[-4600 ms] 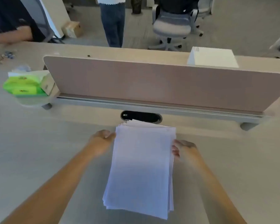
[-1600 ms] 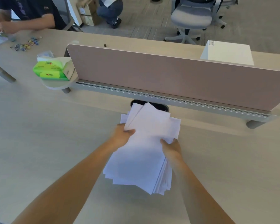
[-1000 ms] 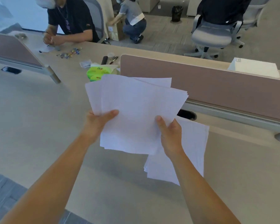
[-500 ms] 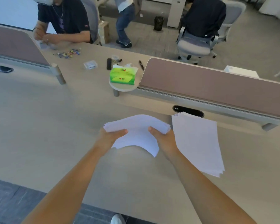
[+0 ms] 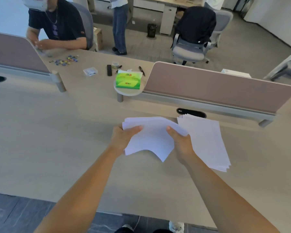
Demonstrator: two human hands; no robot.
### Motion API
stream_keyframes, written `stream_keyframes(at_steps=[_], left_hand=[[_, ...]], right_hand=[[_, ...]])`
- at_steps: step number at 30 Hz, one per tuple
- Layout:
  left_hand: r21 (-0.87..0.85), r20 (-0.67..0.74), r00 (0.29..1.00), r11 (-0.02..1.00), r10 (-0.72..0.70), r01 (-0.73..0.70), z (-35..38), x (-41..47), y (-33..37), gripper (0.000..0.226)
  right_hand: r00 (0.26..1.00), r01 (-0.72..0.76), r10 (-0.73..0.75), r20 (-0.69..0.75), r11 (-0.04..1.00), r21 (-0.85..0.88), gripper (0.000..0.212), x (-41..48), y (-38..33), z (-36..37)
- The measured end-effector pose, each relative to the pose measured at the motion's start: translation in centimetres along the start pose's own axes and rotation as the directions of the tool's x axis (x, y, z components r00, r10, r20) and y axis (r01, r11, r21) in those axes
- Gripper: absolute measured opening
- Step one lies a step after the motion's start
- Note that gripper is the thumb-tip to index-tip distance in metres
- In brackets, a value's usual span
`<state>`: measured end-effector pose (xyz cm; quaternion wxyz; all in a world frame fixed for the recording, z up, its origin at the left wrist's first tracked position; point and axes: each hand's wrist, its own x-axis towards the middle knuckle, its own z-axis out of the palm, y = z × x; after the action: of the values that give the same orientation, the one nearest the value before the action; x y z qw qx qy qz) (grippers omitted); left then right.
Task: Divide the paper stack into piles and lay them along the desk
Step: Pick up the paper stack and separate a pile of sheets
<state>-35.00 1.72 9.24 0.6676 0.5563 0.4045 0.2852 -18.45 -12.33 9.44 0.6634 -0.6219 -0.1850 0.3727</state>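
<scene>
Left hand [image 5: 123, 137] and right hand [image 5: 181, 142] pinch a curved sheaf of white paper [image 5: 149, 137]; flat pile [image 5: 207, 140] at 3 o'clock on smooth beige desk [image 5: 40, 148].

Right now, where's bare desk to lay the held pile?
Bare desk runs wide to the left of the left hand, up to the round shelf with the tissue box. The right is taken: the laid pile sits beside the right hand, below the cable slot.
</scene>
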Motion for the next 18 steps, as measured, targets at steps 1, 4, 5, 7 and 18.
stream_keyframes(at_steps=[1, 4, 5, 7, 18], left_hand=[[0.001, 0.006, 1.0, 1.0, 0.018, -0.018, -0.3, 0.2, 0.2, 0.018], [0.043, 0.174, 0.983, 0.997, 0.061, -0.069, -2.3, 0.8, -1.0, 0.046], [0.104, 0.234, 0.971, 0.993, 0.036, -0.061, -2.7, 0.7, -1.8, 0.047], [0.21, 0.249, 0.967, 0.978, -0.049, -0.004, -3.1, 1.0, -4.0, 0.037], [0.051, 0.036, 0.993, 0.993, -0.111, 0.109, -1.2, 2.5, -6.6, 0.064]], right_hand=[[1.0, 0.005, -0.005, -0.012, 1.0, 0.001, 0.027, -0.1, -0.4, 0.0], [0.998, -0.014, 0.016, 0.062, 0.999, -0.038, 0.036, -0.3, -0.3, -1.3], [0.993, -0.039, 0.049, 0.104, 0.995, -0.092, 0.045, -0.4, 0.2, -1.8], [0.982, -0.076, 0.095, 0.162, 0.99, -0.118, 0.06, -0.5, 1.3, -2.4], [0.997, -0.07, 0.071, 0.012, 0.997, -0.019, 0.034, 0.8, 1.7, -1.1]])
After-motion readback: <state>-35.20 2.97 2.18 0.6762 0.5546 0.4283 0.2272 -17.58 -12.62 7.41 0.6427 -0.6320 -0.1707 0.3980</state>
